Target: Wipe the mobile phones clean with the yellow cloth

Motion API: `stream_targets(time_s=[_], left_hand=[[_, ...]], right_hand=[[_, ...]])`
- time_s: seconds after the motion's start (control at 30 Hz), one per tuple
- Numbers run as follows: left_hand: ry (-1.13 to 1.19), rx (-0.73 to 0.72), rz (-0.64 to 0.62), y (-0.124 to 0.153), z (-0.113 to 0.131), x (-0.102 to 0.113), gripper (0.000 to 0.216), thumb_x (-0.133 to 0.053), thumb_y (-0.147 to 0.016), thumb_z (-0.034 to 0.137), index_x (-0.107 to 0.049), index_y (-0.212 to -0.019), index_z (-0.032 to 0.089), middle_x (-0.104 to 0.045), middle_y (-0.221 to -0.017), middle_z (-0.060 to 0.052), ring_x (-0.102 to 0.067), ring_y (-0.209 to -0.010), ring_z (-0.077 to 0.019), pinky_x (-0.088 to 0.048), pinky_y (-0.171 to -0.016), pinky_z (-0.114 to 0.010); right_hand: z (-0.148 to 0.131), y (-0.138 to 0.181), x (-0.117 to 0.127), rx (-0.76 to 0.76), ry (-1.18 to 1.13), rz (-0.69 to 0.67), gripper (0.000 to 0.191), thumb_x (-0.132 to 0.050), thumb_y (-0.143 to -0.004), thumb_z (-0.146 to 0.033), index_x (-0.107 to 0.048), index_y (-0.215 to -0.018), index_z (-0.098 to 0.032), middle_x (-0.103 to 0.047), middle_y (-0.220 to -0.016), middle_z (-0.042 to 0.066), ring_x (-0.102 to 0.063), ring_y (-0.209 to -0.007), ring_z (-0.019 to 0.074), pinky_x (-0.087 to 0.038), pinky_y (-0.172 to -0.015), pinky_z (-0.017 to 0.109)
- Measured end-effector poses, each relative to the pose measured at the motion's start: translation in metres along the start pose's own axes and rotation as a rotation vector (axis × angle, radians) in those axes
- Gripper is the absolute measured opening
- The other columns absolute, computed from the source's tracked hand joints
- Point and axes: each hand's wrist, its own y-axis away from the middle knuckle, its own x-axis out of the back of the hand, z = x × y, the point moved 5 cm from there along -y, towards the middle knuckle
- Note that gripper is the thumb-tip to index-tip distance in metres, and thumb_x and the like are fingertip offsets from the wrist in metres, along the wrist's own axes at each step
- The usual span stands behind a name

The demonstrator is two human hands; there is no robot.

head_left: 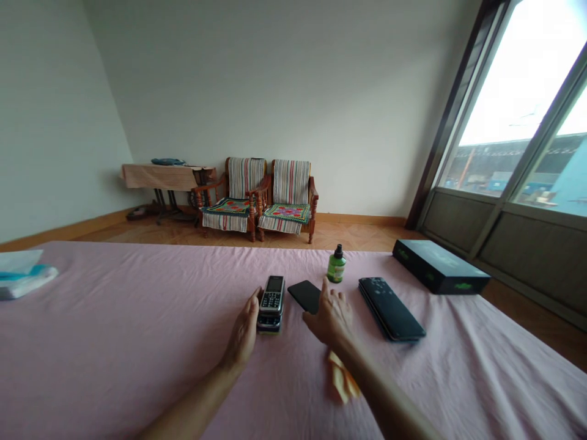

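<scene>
My left hand (245,327) lies along the left side of a stack of mobile phones, its fingers stretched out and touching or very near it. On top of the stack is a silver and black keypad phone (272,297). To the right, my right hand (334,313) hovers over or touches the right end of a flat black phone-like slab (303,294), with the index finger pointing forward and the thumb apart. Just beyond that fingertip stands a small green bottle (336,267) with a black cap. A crumpled yellow-orange cloth (342,379) is partly covered by my right forearm.
Stacked dark tablets or large phones (392,308) lie to the right on the pink sheet (137,342). A black box (438,269) sits at the far right edge, a tissue pack (27,280) at the far left. Two wooden armchairs (287,189) stand by the wall.
</scene>
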Motion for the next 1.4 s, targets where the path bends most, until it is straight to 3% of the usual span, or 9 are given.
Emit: stream_targets(time_s=[0.17, 0.33, 0.63, 0.97, 1.1, 1.2, 1.3, 1.4], left_hand=[[-0.019, -0.003, -0.023, -0.001, -0.001, 0.000, 0.069, -0.035, -0.088, 0.066, -0.051, -0.131, 0.014, -0.049, -0.140, -0.012, -0.035, -0.136, -0.0260, -0.024, -0.114, -0.041], [-0.024, -0.006, -0.033, 0.000, -0.001, -0.001, 0.067, -0.035, -0.089, 0.064, -0.049, -0.132, 0.014, -0.050, -0.139, -0.011, -0.038, -0.134, -0.0263, -0.027, -0.113, -0.041], [-0.066, -0.026, 0.000, 0.001, 0.006, 0.000, 0.059, -0.039, -0.090, 0.057, -0.053, -0.129, 0.015, -0.057, -0.132, -0.011, -0.044, -0.130, -0.0268, -0.033, -0.110, -0.040], [-0.127, -0.014, 0.058, -0.003, 0.005, 0.004, 0.055, -0.040, -0.090, 0.052, -0.054, -0.127, 0.014, -0.059, -0.129, -0.011, -0.050, -0.125, -0.0262, -0.036, -0.107, -0.040], [-0.130, -0.008, 0.053, -0.006, 0.006, 0.007, 0.051, -0.044, -0.087, 0.049, -0.057, -0.122, 0.015, -0.064, -0.122, -0.009, -0.055, -0.118, -0.0265, -0.044, -0.100, -0.037], [-0.130, 0.004, 0.076, -0.008, 0.006, 0.013, 0.049, -0.041, -0.088, 0.046, -0.058, -0.121, 0.014, -0.066, -0.119, -0.008, -0.057, -0.116, -0.0260, -0.046, -0.097, -0.036], [-0.128, 0.014, 0.094, -0.009, 0.003, 0.017, 0.049, -0.041, -0.087, 0.045, -0.059, -0.120, 0.014, -0.066, -0.120, -0.008, -0.057, -0.116, -0.0260, -0.045, -0.097, -0.035], [-0.115, 0.023, 0.094, -0.010, 0.001, 0.017, 0.049, -0.043, -0.087, 0.047, -0.059, -0.120, 0.015, -0.066, -0.119, -0.007, -0.058, -0.114, -0.0261, -0.046, -0.095, -0.035]], right_hand=[[-0.011, 0.013, -0.019, -0.002, -0.029, -0.001, 0.079, -0.059, -0.072, -0.032, -0.033, -0.141, -0.004, -0.060, -0.115, 0.021, -0.052, -0.108, 0.0374, -0.039, -0.086, 0.045], [0.000, 0.021, -0.024, 0.057, -0.075, -0.039, 0.065, -0.050, -0.083, -0.027, -0.034, -0.141, -0.003, -0.060, -0.120, 0.020, -0.056, -0.106, 0.0328, -0.041, -0.089, 0.040], [0.003, 0.017, -0.039, 0.129, -0.162, -0.057, 0.056, -0.045, -0.084, -0.013, -0.038, -0.138, -0.001, -0.060, -0.124, 0.018, -0.053, -0.116, 0.0273, -0.035, -0.100, 0.037], [-0.007, 0.033, -0.033, 0.113, -0.208, -0.072, 0.060, -0.046, -0.081, -0.013, -0.037, -0.140, -0.013, -0.060, -0.125, 0.015, -0.053, -0.114, 0.0297, -0.044, -0.089, 0.042], [-0.014, 0.043, -0.034, 0.117, -0.192, -0.061, 0.061, -0.045, -0.080, -0.012, -0.037, -0.140, -0.016, -0.058, -0.128, 0.015, -0.055, -0.111, 0.0326, -0.047, -0.083, 0.049], [-0.018, 0.047, -0.037, 0.188, -0.146, -0.001, 0.059, -0.047, -0.078, -0.010, -0.042, -0.136, -0.014, -0.062, -0.123, 0.015, -0.060, -0.104, 0.0296, -0.049, -0.080, 0.044], [-0.007, 0.041, -0.034, 0.229, -0.114, 0.041, 0.053, -0.049, -0.080, -0.015, -0.046, -0.133, -0.014, -0.065, -0.117, 0.012, -0.061, -0.102, 0.0246, -0.049, -0.083, 0.038], [0.028, 0.024, -0.016, 0.184, -0.052, 0.108, 0.044, -0.047, -0.084, -0.019, -0.051, -0.127, -0.013, -0.063, -0.120, 0.013, -0.056, -0.111, 0.0234, -0.043, -0.092, 0.035]])
